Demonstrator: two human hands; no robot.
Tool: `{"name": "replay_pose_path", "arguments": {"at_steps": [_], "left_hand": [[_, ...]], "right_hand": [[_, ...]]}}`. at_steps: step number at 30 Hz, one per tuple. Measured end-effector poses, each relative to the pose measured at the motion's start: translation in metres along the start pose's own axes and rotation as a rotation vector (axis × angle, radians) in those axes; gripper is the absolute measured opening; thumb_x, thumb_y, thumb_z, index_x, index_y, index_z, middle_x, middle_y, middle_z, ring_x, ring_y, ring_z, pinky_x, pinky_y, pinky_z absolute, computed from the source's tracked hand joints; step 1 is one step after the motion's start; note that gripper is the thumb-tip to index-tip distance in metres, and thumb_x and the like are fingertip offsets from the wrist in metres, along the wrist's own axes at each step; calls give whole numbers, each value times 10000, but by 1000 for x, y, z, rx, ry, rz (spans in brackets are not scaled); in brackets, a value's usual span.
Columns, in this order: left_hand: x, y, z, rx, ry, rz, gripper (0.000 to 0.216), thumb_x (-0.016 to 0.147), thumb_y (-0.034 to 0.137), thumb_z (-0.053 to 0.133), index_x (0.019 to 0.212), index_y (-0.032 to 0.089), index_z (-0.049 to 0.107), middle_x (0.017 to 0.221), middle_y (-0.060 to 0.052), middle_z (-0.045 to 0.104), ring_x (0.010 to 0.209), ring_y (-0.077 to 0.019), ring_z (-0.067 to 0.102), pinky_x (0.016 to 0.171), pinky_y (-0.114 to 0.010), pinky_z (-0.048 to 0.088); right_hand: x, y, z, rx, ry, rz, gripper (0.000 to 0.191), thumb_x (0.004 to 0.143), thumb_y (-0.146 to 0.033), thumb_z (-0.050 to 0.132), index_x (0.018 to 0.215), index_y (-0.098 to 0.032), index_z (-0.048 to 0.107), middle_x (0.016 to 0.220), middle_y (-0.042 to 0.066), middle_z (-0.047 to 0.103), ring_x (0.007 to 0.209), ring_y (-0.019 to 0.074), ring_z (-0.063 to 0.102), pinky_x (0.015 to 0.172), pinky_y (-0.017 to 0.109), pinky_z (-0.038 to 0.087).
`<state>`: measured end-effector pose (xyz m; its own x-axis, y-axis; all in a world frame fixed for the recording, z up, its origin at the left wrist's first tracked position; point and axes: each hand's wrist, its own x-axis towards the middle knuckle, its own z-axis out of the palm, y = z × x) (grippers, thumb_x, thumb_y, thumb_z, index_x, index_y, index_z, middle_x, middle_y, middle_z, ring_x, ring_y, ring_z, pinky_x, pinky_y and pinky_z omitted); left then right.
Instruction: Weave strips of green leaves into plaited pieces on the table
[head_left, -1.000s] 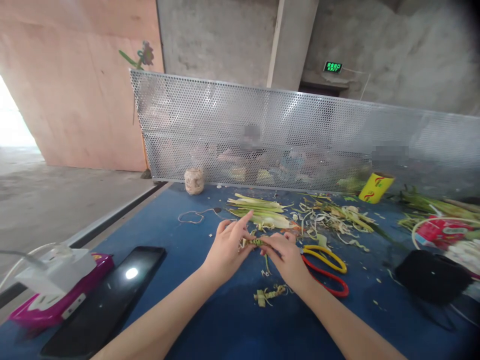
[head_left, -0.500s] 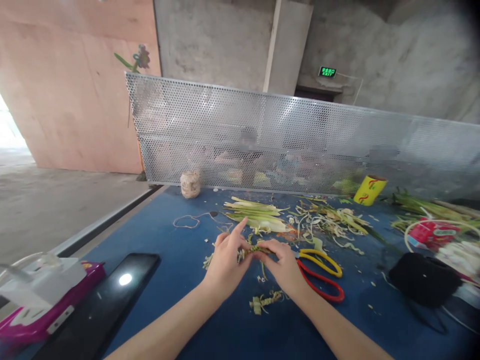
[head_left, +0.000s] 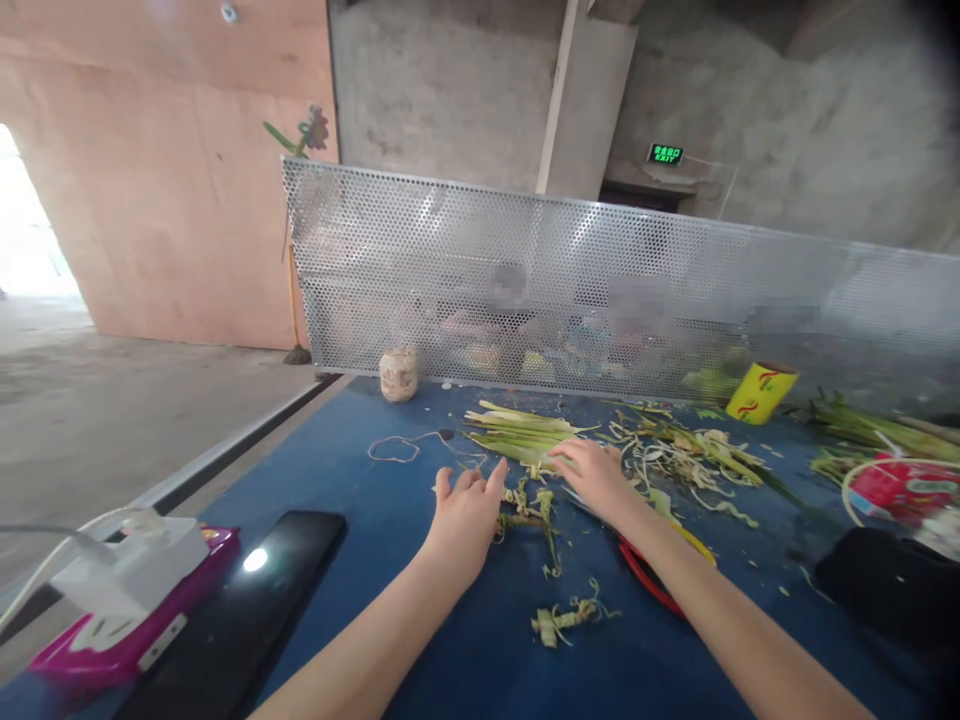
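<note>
My left hand is open over the blue table, its thumb and fingers apart. Just right of it lies a small knotted piece of green leaf strips, with more knotted bits partly hidden by the fingers. My right hand reaches forward at the near edge of a row of long pale-green leaf strips. Its fingers are stretched out, with nothing visible in them. Under my right forearm are scissors with red and yellow handles, partly covered. Another knotted leaf piece rests closer to me.
A black phone and a purple power strip are at left. Leaf scraps spread on the right, near a yellow roll. A ball of twine stands before the perforated metal screen. A black item sits far right.
My hands have come apart. The green knotted piece they were pinching now lies on the table. My right hand has moved forward to the leaf strips, its forearm now crossing the scissors.
</note>
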<state>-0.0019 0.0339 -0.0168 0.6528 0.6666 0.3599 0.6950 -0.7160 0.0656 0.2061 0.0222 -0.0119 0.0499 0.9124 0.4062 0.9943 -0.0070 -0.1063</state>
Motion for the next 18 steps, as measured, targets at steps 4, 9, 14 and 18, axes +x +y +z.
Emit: {"name": "replay_pose_path", "arguments": {"at_steps": [4,9,14,18], "left_hand": [[-2,7,-2,-19,-13,40,606,697,109,576,1266,141,368,916,-114,655,996,-272,524,932,-528,226],[-5,10,-4,14,3,71,576,719,277,608,1240,124,413,883,-126,658,968,-279,530,931,-523,232],[-4,9,-3,25,15,75,495,734,285,592,1183,112,476,854,-128,663,962,-276,530,940,-514,217],[-4,11,-2,3,6,69,465,741,284,586,1161,105,498,871,-134,663,970,-278,524,946,-516,199]], "right_hand": [[38,5,6,-138,-29,25,212,746,-85,486,802,-203,653,922,79,670,928,238,542,775,402,254],[49,11,27,-203,-109,60,181,675,-34,510,638,-157,637,709,92,675,774,221,574,724,390,235],[53,21,21,-186,-64,89,223,727,-78,438,643,-159,628,767,101,673,803,223,565,714,383,224],[62,32,5,-103,-2,138,176,711,-150,461,682,-186,631,749,59,672,788,211,572,723,359,247]]}}
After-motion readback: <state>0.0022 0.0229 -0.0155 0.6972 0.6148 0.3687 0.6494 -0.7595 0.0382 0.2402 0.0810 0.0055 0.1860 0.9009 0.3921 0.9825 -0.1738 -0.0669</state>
